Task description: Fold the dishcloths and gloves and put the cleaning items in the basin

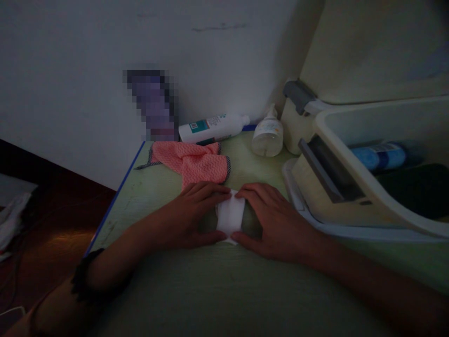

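Note:
A small white sheet (230, 215), perhaps paper or thin cloth, lies on the light green tabletop between my hands. My left hand (189, 215) grips its left side, with the thumb at the near corner and the fingertips at the far one. In the same way my right hand (273, 220) holds the right side, thumb and fingers at the two corners. The sheet's outer edges are partly hidden by my fingers. A pink cloth (196, 161) with a dark trim is crumpled just beyond my left hand, close to its fingers.
Against the wall, a white bottle (213, 128) lies on its side beside a clear pump bottle (268, 135). An open cream storage box (315, 196) stands on the right, with a blue bottle (380, 157) inside. A pixelated upright object (154, 105) is at the back left. The table's blue edge (115, 201) runs along the left.

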Motion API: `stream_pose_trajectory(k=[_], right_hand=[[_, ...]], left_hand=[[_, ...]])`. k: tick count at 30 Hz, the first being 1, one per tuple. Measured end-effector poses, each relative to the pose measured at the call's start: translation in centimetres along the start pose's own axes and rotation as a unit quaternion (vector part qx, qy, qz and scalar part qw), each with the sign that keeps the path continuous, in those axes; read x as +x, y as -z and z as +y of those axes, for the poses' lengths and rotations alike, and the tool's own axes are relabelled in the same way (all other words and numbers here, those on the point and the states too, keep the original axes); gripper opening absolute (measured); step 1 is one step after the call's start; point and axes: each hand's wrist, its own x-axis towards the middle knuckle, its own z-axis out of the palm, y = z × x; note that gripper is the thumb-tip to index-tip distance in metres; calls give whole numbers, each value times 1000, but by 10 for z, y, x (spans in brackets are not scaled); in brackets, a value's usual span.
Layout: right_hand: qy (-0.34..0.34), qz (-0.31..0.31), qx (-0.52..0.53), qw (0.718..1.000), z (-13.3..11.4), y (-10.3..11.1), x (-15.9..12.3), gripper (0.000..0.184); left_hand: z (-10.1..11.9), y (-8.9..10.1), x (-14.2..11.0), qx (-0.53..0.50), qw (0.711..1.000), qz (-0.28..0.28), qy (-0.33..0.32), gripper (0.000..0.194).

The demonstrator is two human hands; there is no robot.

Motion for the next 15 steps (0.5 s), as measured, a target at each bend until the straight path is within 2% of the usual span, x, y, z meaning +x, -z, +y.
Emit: stream_pose_trajectory(k=[6,15], right_hand=[[2,-4,1,1000,-2,0,-2,69],[-11,-6,5,1000,-1,-1,-2,61]], left_hand=[[-3,-1,-1,5,1000,4,0,65],[0,-3,1,16,1000,8,2,63]])
